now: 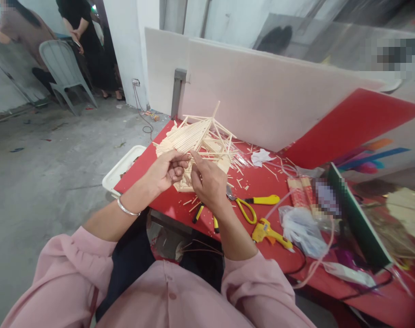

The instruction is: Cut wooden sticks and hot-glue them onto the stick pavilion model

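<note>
A pale model built of thin wooden sticks (190,135) stands on the red table (139,169), its slanted stick roof facing me. Both hands are in front of it, fingertips close together. My left hand (169,171), with a silver bangle on the wrist, has its fingers curled and pinched. My right hand (209,180) has its index finger extended towards the left fingertips and its other fingers bent. Whatever is between the fingertips is too small to make out. The hands hide the model's lower front.
Yellow-handled pliers (246,210), a yellow glue gun (269,233), a plastic bag (303,230) and stick scraps lie to the right. White boards (255,91) lean behind. A white bin (111,180) stands left; people are at the back left.
</note>
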Demonstrator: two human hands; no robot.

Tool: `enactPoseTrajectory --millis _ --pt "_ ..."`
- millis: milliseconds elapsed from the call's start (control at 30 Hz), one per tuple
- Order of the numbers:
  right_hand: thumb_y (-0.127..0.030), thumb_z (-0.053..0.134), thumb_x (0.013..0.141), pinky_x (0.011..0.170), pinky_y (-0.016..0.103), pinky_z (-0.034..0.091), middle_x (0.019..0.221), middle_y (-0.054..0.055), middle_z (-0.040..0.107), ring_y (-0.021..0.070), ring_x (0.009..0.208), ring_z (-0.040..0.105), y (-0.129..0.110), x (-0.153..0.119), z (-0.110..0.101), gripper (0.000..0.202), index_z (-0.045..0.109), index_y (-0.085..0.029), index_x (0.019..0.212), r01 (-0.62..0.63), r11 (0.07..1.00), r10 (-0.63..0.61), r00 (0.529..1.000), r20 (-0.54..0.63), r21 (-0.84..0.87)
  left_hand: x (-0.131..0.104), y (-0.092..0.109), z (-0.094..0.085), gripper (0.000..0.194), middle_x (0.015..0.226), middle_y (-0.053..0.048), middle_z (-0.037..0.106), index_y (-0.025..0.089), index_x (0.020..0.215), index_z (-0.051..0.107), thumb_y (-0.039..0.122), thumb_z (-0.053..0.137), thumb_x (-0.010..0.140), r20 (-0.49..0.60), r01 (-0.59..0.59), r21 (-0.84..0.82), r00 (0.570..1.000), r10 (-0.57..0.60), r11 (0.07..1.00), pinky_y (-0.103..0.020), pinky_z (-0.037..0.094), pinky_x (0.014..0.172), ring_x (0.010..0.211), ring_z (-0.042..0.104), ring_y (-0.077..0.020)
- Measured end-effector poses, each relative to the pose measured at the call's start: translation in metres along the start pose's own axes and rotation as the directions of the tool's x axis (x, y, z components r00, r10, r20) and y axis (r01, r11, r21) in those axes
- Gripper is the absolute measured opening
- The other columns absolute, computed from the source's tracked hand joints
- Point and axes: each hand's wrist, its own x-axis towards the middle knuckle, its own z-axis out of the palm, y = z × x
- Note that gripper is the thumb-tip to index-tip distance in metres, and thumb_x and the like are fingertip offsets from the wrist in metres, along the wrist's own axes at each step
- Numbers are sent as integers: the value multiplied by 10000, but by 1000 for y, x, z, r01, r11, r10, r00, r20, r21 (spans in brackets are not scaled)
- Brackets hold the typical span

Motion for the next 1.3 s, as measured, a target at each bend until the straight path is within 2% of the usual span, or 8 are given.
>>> enactPoseTrajectory --millis 200,367,600,767,900,1000,1167,1300 --pt "-265 430 970 673 277 464 843 50 677 145 695 573 1 -5 -11 423 593 -209 1356 -35 995 48 991 -128 97 -4 -1 -14 124 523 -12 590 115 664 670 183 607 747 -51 -59 48 997 62 997 -159 295 349 355 427 -37" --pt "-286 451 969 705 282 494 860 58 688 145 711 591 2 -12 -17 376 647 -204 1279 -69 986 91 986 -140 155 -10 3 -34 143 524 -7 594 125 653 664 158 572 757 -175 -165 66 969 174 984 -156 298 344 360 435 -36" --pt "-284 483 968 700 284 503 909 80 718 156 743 632 0 -22 -16 319 693 -190 1189 -79 983 104 983 -149 163 -12 -8 -49 70 535 8 602 149 649 649 188 656 707 -194 -223 109 951 241 969 -166 294 342 366 434 -36" --pt "-283 471 969 825 294 508 1017 73 745 184 946 672 -12 -21 -11 309 716 -205 1140 -11 988 5 999 39 152 -17 -28 -56 118 513 32 582 147 630 631 229 710 659 -232 -304 231 905 356 924 -178 277 328 346 433 -43" --pt "-215 459 898 871 333 503 1246 94 692 239 1070 654 -30 -9 -8 423 649 -164 1273 8 1000 -13 973 231 26 -20 -43 -60 180 487 47 559 144 658 622 290 724 677 -278 -204 198 926 254 959 -173 258 319 330 436 -46" --pt "-212 436 865 862 354 503 1274 111 677 263 1055 661 -38 2 -9 487 618 -131 1310 -11 1000 17 941 339 -19 -19 -50 -61 238 511 33 582 135 701 638 354 731 702 -252 -113 151 956 149 982 -169 256 312 335 454 -50" --pt "-250 366 906 856 344 494 1238 101 700 246 1048 670 -39 11 -11 480 623 -156 1300 -33 999 26 906 422 9 -12 -55 -59 262 517 9 603 127 692 630 364 735 733 -207 -86 104 973 106 991 -170 271 304 330 464 -56" --pt "-250 375 894 872 342 493 1246 88 699 238 1054 672 -38 8 -10 465 643 -169 1266 -17 998 -9 912 411 59 -9 -54 -59 266 514 9 603 122 679 624 351 745 743 -182 -87 98 978 104 991 -164 274 306 330 463 -52"
